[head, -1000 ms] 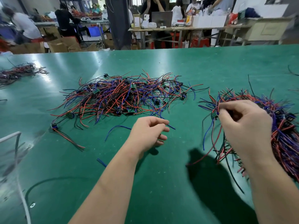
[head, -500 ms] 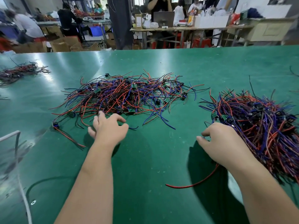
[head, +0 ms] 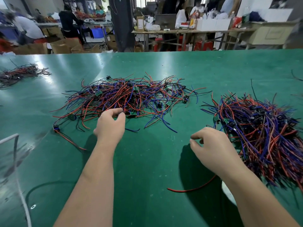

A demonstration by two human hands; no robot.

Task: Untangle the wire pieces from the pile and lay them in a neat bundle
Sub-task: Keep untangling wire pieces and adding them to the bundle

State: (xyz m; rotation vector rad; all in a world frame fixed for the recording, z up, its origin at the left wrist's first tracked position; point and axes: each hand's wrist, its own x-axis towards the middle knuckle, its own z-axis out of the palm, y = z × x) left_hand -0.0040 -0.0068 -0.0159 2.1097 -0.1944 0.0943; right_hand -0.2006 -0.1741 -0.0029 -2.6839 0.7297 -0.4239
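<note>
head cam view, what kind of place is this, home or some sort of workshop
Most likely a small electronics assembly workshop. A long green work table carries piles of wire pieces with tiny circuit boards, other workers sit at benches behind, and cardboard cartons stand on the floor.

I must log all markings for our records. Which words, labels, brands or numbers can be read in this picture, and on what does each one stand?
No text can be read.
Small green circuit boards in the tangled wire pile: any markings are too small to read.
Brown carton on the far bench: it carries a pale label, too blurred to read.
White boxes on that bench: no legible print.
</note>
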